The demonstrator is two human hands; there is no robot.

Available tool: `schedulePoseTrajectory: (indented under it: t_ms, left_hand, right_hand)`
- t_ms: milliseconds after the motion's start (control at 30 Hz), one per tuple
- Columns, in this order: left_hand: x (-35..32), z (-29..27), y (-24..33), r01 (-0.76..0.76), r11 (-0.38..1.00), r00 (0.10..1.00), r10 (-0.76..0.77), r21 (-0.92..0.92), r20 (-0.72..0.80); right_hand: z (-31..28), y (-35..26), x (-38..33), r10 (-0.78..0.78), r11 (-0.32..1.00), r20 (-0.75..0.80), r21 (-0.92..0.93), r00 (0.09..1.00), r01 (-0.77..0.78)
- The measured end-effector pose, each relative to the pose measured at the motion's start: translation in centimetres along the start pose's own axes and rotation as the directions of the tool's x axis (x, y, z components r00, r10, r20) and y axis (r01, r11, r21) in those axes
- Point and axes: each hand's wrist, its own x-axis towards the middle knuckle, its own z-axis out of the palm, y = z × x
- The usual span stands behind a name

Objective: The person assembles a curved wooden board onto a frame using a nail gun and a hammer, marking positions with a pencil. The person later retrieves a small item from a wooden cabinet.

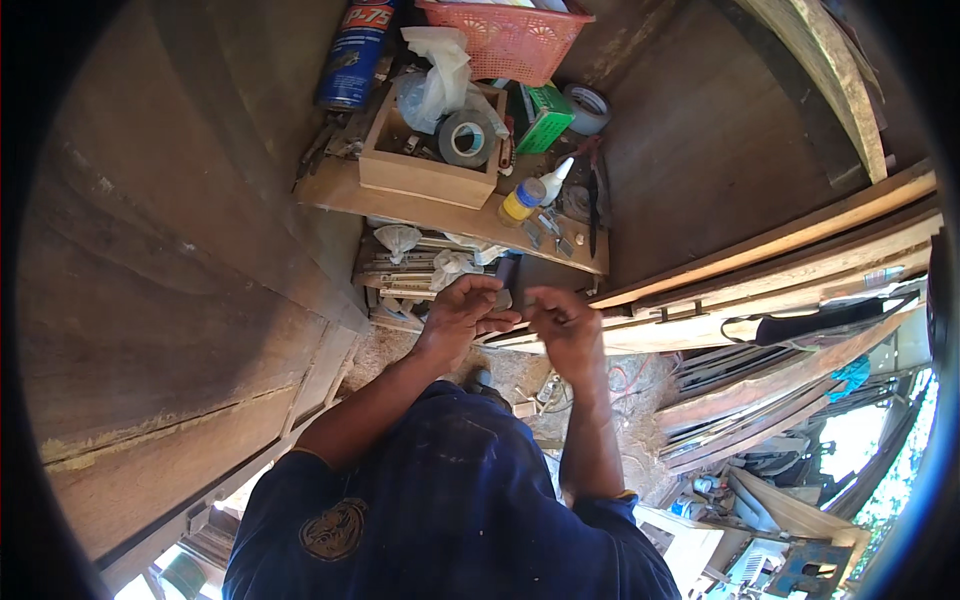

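Observation:
Just in front of a cluttered shelf (430, 207), my two hands are raised close together. My left hand (462, 312) pinches a small flat grey piece (503, 299) between thumb and fingers; its kind is too small to tell. A short gap separates it from my right hand (566, 322), whose fingers are curled and blurred. Whether anything sits in the right fingertips does not show. On the shelf edge beyond them stand a yellow bottle with a blue band (522, 202) and a white nozzle bottle (556, 178). Small grey metal pieces (548, 226) lie beside these.
A wooden box (425, 178) on the shelf holds a roll of dark tape (467, 138) and a plastic bag (440, 75). Behind are a blue spray can (350, 60), a pink basket (510, 42) and a green box (545, 118). Long boards (780, 250) line the right.

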Motion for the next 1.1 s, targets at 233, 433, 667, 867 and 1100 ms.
schedulePoseTrajectory:
  t_ms: [233,433,667,867,1100]
  left_hand:
    - [0.4,-0.1,-2.0,0.116,0.987,0.993,-0.117,-0.114,0.001]
    - [0.3,0.5,-2.1,0.208,0.953,0.974,-0.222,-0.221,-0.039]
    - [-0.1,1.3,-0.1,0.272,0.941,0.949,-0.297,-0.201,-0.110]
    - [-0.3,-0.4,-1.3,0.278,0.949,0.953,-0.292,-0.148,-0.086]
    - [-0.5,-0.4,-0.3,0.247,0.957,0.961,-0.263,-0.155,-0.092]
  right_hand:
    - [2.2,0.2,-1.4,-0.024,0.993,-0.089,-0.117,0.996,0.014]
    - [2.2,0.6,-1.3,-0.082,0.972,-0.051,-0.223,0.995,0.069]
    - [0.2,-0.5,0.5,-0.086,0.967,-0.136,-0.250,0.987,0.049]
    - [-1.3,-0.4,5.6,-0.283,0.848,-0.254,-0.517,0.925,0.117]
    - [-0.9,-0.8,6.6,-0.165,0.727,-0.032,-0.679,0.986,0.100]
